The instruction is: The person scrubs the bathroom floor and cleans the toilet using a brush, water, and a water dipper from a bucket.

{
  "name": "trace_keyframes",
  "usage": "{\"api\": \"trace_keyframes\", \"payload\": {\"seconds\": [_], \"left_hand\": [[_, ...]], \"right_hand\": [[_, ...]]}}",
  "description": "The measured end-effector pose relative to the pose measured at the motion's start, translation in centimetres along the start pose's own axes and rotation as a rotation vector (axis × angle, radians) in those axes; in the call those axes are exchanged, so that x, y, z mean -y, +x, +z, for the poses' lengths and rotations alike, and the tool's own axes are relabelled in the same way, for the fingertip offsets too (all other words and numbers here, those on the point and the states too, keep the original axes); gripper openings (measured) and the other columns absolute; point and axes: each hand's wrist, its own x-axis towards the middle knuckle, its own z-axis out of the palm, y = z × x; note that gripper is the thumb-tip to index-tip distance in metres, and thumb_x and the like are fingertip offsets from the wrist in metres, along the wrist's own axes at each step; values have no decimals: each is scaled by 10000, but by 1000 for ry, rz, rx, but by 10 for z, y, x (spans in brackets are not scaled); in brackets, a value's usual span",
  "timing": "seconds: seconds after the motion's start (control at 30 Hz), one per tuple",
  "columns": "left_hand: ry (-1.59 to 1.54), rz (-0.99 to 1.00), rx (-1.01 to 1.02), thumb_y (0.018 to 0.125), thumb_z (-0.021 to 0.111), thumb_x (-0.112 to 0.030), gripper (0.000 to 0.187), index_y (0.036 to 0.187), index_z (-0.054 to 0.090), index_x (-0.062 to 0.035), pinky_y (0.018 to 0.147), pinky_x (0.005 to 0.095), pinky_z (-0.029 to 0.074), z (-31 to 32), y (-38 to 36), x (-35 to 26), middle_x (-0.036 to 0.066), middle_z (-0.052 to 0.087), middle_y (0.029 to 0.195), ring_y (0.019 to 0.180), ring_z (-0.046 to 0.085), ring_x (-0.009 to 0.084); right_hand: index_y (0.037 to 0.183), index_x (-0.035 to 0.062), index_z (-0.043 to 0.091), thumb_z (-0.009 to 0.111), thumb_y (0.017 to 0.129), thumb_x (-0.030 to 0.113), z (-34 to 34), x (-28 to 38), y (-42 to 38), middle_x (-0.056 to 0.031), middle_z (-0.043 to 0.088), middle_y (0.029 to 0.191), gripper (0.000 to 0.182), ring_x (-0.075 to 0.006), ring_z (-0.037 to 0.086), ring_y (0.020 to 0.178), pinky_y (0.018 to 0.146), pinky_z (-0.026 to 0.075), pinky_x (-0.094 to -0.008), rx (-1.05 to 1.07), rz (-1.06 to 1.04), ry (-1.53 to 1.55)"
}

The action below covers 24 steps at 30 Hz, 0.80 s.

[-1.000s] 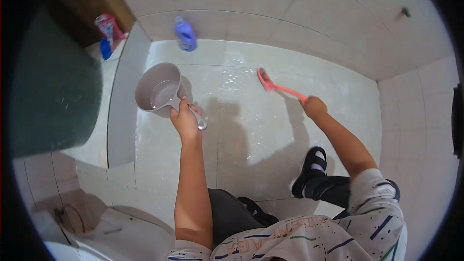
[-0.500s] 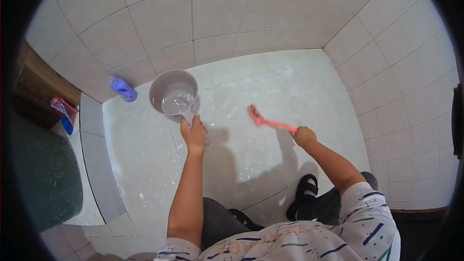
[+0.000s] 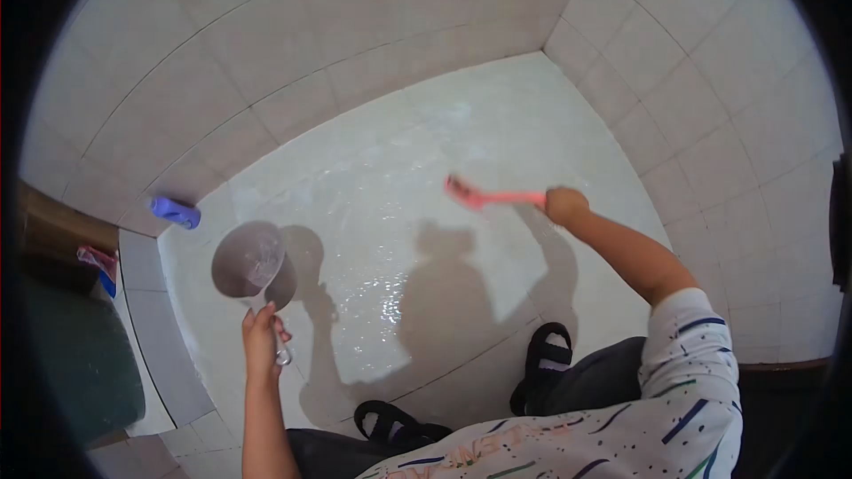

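Your left hand (image 3: 262,341) grips the dipper (image 3: 251,264) by its handle; your right hand (image 3: 566,206) grips the pink brush (image 3: 484,198) above the wet floor (image 3: 373,213).

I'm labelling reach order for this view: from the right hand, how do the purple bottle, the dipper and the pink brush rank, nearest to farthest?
1. Pink brush, held in the right hand itself.
2. Dipper, off to the left, held by its handle in the left hand.
3. Purple bottle, farther left, by the wall.

Dipper (image 3: 249,263) left, brush (image 3: 465,192) right, bottle (image 3: 176,212) behind
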Motion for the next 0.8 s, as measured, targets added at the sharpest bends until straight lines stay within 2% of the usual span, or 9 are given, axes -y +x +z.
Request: {"api": "trace_keyframes", "payload": {"seconds": [0.07,0.2,0.27,0.37,0.43,0.53,0.6,0.7,0.8], "left_hand": [[26,-30,10,749,480,-156,127,715,400,-64,378,222,356,2,-17,-2,11,394,479,362,379,101],[6,-108,63,758,453,-177,139,687,388,-76,374,241,351,17,-38,-7,7,383,453,350,378,105],[19,-113,73,759,450,-181,139,690,392,-76,375,247,349,28,-46,-3,3,380,449,347,375,102],[15,-127,71,761,450,-187,136,696,397,-80,378,250,344,37,-59,1,-5,378,448,337,363,97],[-82,-109,26,761,454,-193,132,703,404,-85,370,243,346,49,-69,4,-11,373,441,327,356,92],[63,-9,61,769,447,-202,134,725,413,-81,363,229,342,73,-86,4,-16,365,435,321,347,87],[180,53,98,775,443,-201,134,744,407,-75,343,223,338,78,-92,4,-16,357,428,309,337,81],[137,23,67,774,442,-194,128,736,403,-79,330,222,330,83,-94,10,-16,357,426,302,333,83],[155,-2,56,769,447,-190,127,723,406,-79,322,226,319,97,-96,16,-18,360,426,300,335,85]], "right_hand": [[739,44,594,444,738,430,14,-8,38,-150,583,782,415,-287,564,709,610,437,-390,-131,134,207],[753,27,578,414,760,415,55,32,40,-158,575,769,421,-302,549,750,622,436,-395,-286,-51,417],[749,30,577,412,755,436,37,14,11,-160,572,765,439,-303,550,744,622,437,-393,-154,-184,336],[750,35,582,433,738,454,41,-51,-1,-155,574,769,444,-296,553,732,619,436,-387,34,-153,192],[754,41,587,442,725,478,68,-121,15,-151,577,761,462,-299,554,722,612,436,-387,-60,12,315],[780,43,591,431,730,492,69,-194,38,-146,580,806,479,-301,555,750,629,437,-387,-159,394,385],[817,47,587,420,756,425,49,-199,51,-145,576,837,418,-293,557,772,655,440,-387,-226,475,419],[818,50,577,432,757,359,56,-163,72,-148,572,831,347,-290,555,772,652,439,-389,-267,399,537],[771,49,559,441,752,372,69,-123,38,-137,573,792,344,-290,551,739,638,432,-396,-305,76,471]]}}
